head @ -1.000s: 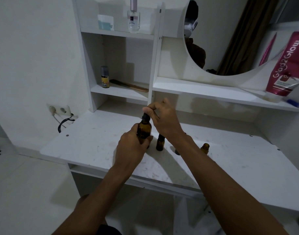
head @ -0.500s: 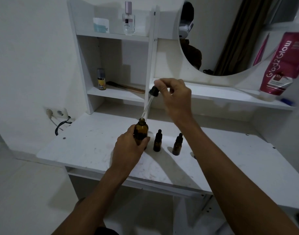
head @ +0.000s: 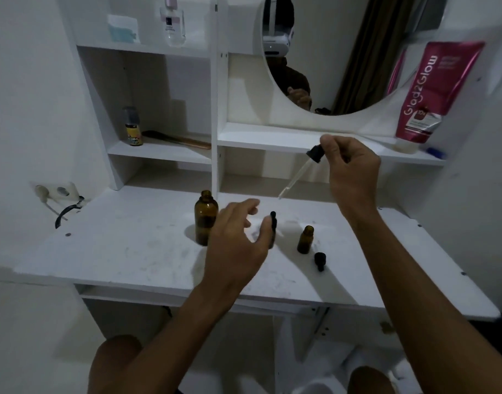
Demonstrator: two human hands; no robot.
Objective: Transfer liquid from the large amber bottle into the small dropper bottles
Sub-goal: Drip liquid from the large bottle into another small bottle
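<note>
The large amber bottle [head: 206, 216] stands uncapped on the white desk [head: 136, 251]. My right hand [head: 350, 169] pinches the black bulb of its glass dropper [head: 302, 170], held in the air with the tip pointing down-left. My left hand [head: 237, 240] hovers with spread fingers between the large bottle and a small capped dropper bottle [head: 272, 227], which it partly hides. A second small amber bottle [head: 305, 239] stands open further right, its black cap [head: 320, 260] lying on the desk beside it.
White shelves [head: 158, 152] rise behind the desk, holding a small yellow-labelled bottle [head: 133, 126], a comb [head: 177, 140], a perfume bottle [head: 173, 21] and a pink tube [head: 431, 89]. A round mirror [head: 343, 52] hangs above. A wall socket [head: 57, 191] with a cable sits left.
My right hand carried the dropper out of the large bottle and off to the right. My left hand let go of the large bottle and moved toward the small capped bottle.
</note>
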